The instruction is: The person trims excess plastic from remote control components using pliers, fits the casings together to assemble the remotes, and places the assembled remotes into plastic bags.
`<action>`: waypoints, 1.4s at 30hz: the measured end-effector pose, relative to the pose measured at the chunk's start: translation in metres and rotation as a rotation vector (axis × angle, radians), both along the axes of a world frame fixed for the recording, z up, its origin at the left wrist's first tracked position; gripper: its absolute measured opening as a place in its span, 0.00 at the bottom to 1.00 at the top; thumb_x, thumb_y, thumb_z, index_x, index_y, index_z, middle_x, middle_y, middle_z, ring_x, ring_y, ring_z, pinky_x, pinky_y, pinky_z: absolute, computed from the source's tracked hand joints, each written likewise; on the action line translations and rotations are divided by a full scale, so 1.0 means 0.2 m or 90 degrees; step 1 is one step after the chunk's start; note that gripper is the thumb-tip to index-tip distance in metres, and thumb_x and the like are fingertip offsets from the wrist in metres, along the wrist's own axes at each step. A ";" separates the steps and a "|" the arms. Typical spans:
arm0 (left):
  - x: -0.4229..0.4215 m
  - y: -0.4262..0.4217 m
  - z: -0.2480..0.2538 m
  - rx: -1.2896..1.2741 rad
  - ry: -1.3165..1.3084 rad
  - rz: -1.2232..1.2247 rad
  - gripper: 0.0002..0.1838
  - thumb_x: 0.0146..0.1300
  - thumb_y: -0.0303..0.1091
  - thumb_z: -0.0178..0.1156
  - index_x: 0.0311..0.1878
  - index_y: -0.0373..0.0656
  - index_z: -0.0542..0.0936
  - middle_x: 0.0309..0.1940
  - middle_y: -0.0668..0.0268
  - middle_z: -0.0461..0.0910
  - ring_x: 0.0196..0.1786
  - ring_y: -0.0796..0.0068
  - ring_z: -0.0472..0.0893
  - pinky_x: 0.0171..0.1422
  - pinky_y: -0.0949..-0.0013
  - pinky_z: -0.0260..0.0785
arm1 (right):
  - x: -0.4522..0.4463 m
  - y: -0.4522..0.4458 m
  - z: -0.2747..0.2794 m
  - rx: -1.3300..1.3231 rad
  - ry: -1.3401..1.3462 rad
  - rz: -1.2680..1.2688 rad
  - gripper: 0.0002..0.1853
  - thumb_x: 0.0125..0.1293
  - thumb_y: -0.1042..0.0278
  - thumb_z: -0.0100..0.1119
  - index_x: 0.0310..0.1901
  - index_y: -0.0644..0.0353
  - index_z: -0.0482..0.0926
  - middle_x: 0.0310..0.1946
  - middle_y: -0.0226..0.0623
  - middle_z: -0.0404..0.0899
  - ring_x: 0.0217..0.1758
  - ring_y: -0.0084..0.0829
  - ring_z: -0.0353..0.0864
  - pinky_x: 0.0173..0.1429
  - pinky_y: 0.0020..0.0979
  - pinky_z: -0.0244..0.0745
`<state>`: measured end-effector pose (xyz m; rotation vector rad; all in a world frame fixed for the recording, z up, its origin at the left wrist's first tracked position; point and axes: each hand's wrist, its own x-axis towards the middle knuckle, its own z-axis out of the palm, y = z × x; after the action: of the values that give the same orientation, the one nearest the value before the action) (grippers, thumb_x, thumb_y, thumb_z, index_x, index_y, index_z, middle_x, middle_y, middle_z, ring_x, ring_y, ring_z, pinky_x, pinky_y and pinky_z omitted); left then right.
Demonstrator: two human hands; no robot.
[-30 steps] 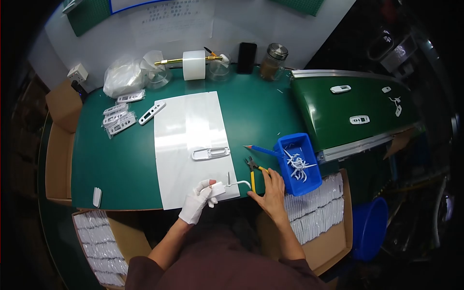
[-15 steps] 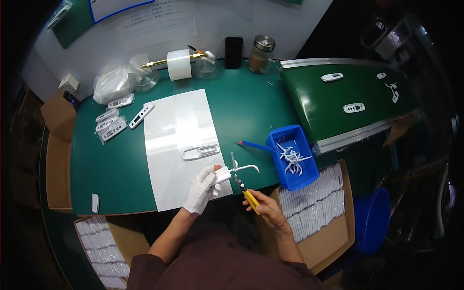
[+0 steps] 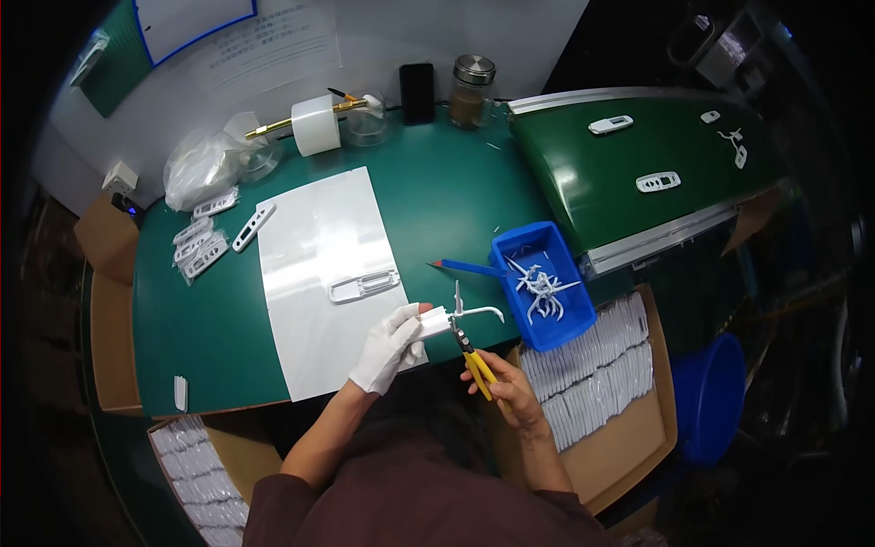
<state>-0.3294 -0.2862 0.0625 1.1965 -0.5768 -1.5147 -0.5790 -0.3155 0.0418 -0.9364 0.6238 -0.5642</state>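
My left hand (image 3: 387,348), in a white glove with a bare fingertip showing, holds a white plastic part (image 3: 434,323) over the lower right corner of the white sheet (image 3: 319,237). A thin branched white stem (image 3: 478,311) sticks out of the part's right end. Yellow-handled cutters (image 3: 478,366) are in my bare right hand (image 3: 507,390), their jaws at the base of that stem. On the sheet lies a white frame-like casing (image 3: 365,285). To the right, a blue bin (image 3: 574,321) holds several white stem scraps (image 3: 545,296).
A blue pencil (image 3: 469,267) touches the bin. Wrapped casings (image 3: 202,255) lie at left, near a film roll (image 3: 315,126). A phone (image 3: 417,93) and glass jar (image 3: 470,96) stand behind. The green conveyor (image 3: 583,187) is at right; filled cartons (image 3: 652,428) sit below the table.
My right hand has picked up the yellow cutters from the table and brought their jaws to the stem. My left hand still holds the white part. The view has shifted.
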 end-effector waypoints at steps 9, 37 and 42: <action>-0.09 -0.14 0.06 0.007 0.004 -0.104 0.19 0.75 0.39 0.54 0.61 0.38 0.77 0.34 0.73 0.79 0.27 0.88 0.72 0.28 0.82 0.61 | -0.07 -0.01 0.02 -0.019 -0.021 -0.100 0.42 0.59 0.56 0.60 0.71 0.74 0.62 0.58 0.48 0.73 0.58 0.39 0.78 0.56 0.32 0.77; 0.00 0.00 -0.08 -0.025 -0.070 -0.085 0.32 0.60 0.21 0.59 0.71 0.37 0.69 0.54 0.65 0.78 0.45 0.82 0.79 0.48 0.77 0.75 | 0.05 -0.05 0.03 -0.247 0.196 -0.217 0.29 0.64 0.67 0.64 0.65 0.70 0.71 0.53 0.40 0.75 0.48 0.32 0.81 0.46 0.27 0.80; 0.11 0.17 -0.11 0.010 -0.131 -0.054 0.33 0.61 0.24 0.60 0.71 0.37 0.68 0.50 0.65 0.80 0.46 0.81 0.79 0.46 0.76 0.74 | 0.20 -0.06 -0.01 -0.621 0.516 -0.164 0.30 0.53 0.73 0.68 0.62 0.62 0.78 0.53 0.44 0.74 0.52 0.39 0.80 0.51 0.34 0.77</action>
<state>-0.3071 -0.2517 0.0400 1.3648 -0.7633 -1.4781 -0.5399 -0.3283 0.0403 -2.0692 1.2476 -0.7279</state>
